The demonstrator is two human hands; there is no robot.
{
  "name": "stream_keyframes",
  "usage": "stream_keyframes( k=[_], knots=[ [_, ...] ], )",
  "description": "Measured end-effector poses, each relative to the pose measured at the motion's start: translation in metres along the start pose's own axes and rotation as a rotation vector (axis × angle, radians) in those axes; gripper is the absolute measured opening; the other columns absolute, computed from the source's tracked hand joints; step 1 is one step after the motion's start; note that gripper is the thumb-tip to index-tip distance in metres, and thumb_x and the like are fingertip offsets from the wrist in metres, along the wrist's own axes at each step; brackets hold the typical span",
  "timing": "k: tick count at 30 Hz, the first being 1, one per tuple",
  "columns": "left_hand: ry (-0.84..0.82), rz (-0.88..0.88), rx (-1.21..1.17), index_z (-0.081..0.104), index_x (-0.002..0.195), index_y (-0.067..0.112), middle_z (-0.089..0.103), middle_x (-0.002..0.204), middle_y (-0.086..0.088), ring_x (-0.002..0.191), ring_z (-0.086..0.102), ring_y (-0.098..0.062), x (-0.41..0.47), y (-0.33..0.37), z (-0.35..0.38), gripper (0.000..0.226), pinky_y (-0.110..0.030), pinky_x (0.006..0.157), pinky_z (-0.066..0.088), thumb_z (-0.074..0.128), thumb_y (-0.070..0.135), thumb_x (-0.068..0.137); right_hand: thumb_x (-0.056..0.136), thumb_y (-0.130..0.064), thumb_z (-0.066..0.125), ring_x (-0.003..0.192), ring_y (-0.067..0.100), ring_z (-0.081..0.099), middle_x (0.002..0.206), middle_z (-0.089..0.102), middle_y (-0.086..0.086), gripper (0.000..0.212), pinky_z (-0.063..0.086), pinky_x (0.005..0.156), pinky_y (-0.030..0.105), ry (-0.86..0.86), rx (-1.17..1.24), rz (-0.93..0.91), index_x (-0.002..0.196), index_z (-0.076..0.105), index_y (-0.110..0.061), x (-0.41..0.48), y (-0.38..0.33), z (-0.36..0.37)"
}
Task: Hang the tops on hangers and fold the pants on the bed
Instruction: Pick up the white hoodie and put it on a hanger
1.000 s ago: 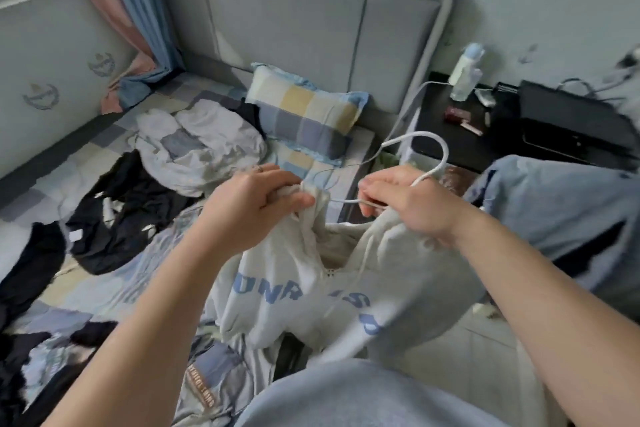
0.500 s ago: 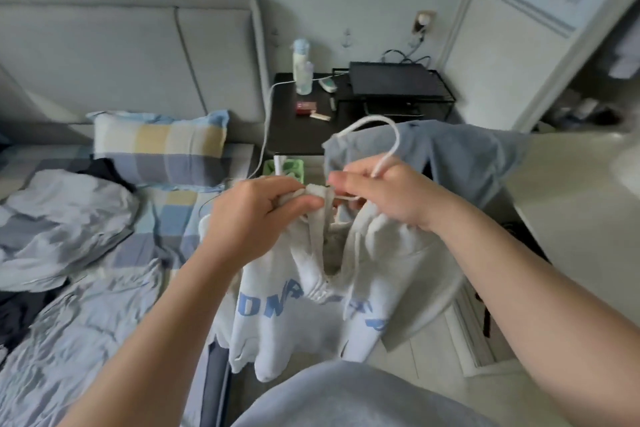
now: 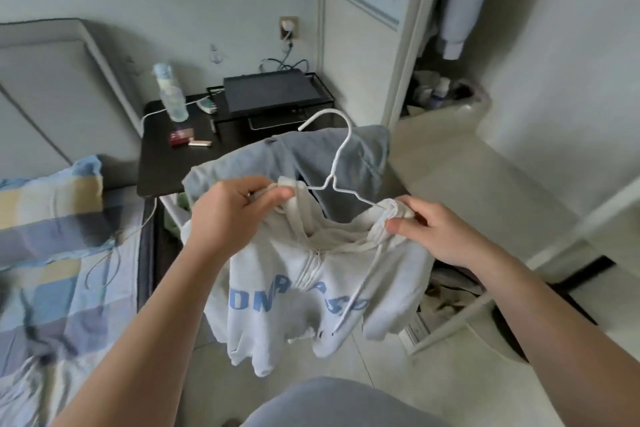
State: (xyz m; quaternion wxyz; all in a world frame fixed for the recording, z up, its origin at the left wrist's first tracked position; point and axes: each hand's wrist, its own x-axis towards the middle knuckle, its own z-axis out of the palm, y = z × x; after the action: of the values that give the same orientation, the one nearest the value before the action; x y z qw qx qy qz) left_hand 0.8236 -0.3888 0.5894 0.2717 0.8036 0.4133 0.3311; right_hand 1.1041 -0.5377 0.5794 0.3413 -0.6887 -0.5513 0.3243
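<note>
Both hands hold the hoodie [image 3: 311, 288] between them: left hand [image 3: 235, 215] pinches one shoulder, right hand [image 3: 436, 236] the other, over the hanger [image 3: 337, 163]. Seat both shoulders evenly before letting go.

The hoodie [image 3: 277, 288] is off-white with blue letters across the chest, a half-open zip and a drawstring dangling at the front. It hangs in the air beside the bed [image 3: 69, 288], its neck spread over a white wire hanger [image 3: 342, 152] whose hook stands up and curls to the left. The left hand [image 3: 232, 215] and right hand [image 3: 440, 236] each pinch one side of the collar. A blue top [image 3: 311, 156] lies draped just behind.
</note>
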Motion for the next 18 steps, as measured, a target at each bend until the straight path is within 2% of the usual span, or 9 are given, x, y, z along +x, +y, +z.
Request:
stream_keyframes(
  k=[1,3,5,8,11,13,15,17,18],
  knots=[
    [-0.043,0.020,-0.012,0.067,0.072,0.040,0.059,0.060,0.015,0.058,0.055,-0.002,0.007,0.004,0.011,0.034,-0.026,0.054,0.037,0.056,0.071,0.079,0.082,-0.058,0.062,0.087,0.026,0.066,0.090,0.071,0.002,0.033,0.051,0.086,0.042,0.013,0.002,0.000,0.104,0.067,-0.034,-0.005,0.003,-0.005],
    [-0.134,0.071,-0.046,0.066,0.072,0.038,0.059,0.062,0.014,0.061,0.055,-0.005,0.022,0.012,0.032,0.031,-0.028,0.057,0.039,0.057,0.065,0.085,0.084,-0.053,0.058,0.068,0.015,0.055,0.075,0.061,-0.007,0.028,0.045,0.070,0.025,0.055,0.004,-0.023,0.104,0.066,-0.035,-0.012,0.006,-0.013],
    [-0.219,0.125,-0.101,0.063,0.072,0.037,0.059,0.065,0.011,0.065,0.056,-0.009,0.038,0.018,0.055,0.029,-0.033,0.061,0.043,0.059,0.058,0.091,0.088,-0.051,0.055,0.059,0.009,0.039,0.065,0.044,-0.007,0.025,0.033,0.057,0.023,0.088,0.015,-0.035,0.097,0.066,-0.031,-0.017,0.007,-0.020],
    [-0.295,0.171,-0.211,0.063,0.074,0.027,0.059,0.067,0.002,0.070,0.056,-0.019,0.065,0.021,0.086,0.034,-0.042,0.072,0.046,0.053,0.054,0.093,0.093,-0.043,0.055,0.059,0.009,0.035,0.062,0.038,-0.005,0.021,0.029,0.055,0.024,0.174,0.032,-0.010,0.085,0.063,-0.026,-0.023,0.013,-0.036],
    [-0.321,0.206,-0.299,0.060,0.074,0.018,0.054,0.067,0.001,0.068,0.051,-0.023,0.097,0.027,0.118,0.046,-0.044,0.071,0.044,0.048,0.059,0.091,0.092,-0.037,0.055,0.062,0.010,0.040,0.064,0.043,0.002,0.022,0.032,0.057,0.021,0.273,0.035,0.046,0.077,0.062,-0.022,-0.027,0.017,-0.054],
    [-0.330,0.211,-0.316,0.058,0.072,0.016,0.051,0.065,0.004,0.067,0.049,-0.020,0.121,0.034,0.141,0.047,-0.049,0.072,0.046,0.048,0.059,0.092,0.090,-0.036,0.056,0.062,0.011,0.041,0.065,0.044,0.002,0.029,0.033,0.057,0.019,0.349,0.067,0.092,0.076,0.060,-0.011,-0.027,0.020,-0.064],
    [-0.362,0.249,-0.303,0.059,0.073,0.021,0.053,0.067,0.008,0.070,0.052,-0.017,0.146,0.041,0.164,0.042,-0.053,0.074,0.049,0.051,0.056,0.095,0.091,-0.035,0.059,0.061,0.009,0.043,0.065,0.047,-0.003,0.030,0.034,0.057,0.016,0.438,0.090,0.157,0.076,0.061,-0.009,-0.026,0.020,-0.074],
    [-0.423,0.285,-0.244,0.068,0.089,0.024,0.064,0.088,0.006,0.089,0.059,-0.022,0.167,0.051,0.186,0.040,-0.053,0.087,0.048,0.051,0.059,0.096,0.097,-0.029,0.062,0.062,0.005,0.049,0.066,0.053,-0.008,0.026,0.037,0.059,0.013,0.524,0.106,0.234,0.073,0.064,-0.019,-0.024,0.021,-0.083],
    [-0.450,0.306,-0.200,0.070,0.103,0.025,0.066,0.103,0.002,0.102,0.059,-0.025,0.176,0.057,0.195,0.047,-0.052,0.094,0.046,0.049,0.066,0.093,0.098,-0.026,0.062,0.062,0.004,0.050,0.065,0.054,-0.010,0.028,0.038,0.060,0.012,0.567,0.118,0.270,0.071,0.064,-0.021,-0.021,0.021,-0.088]
  ],
)
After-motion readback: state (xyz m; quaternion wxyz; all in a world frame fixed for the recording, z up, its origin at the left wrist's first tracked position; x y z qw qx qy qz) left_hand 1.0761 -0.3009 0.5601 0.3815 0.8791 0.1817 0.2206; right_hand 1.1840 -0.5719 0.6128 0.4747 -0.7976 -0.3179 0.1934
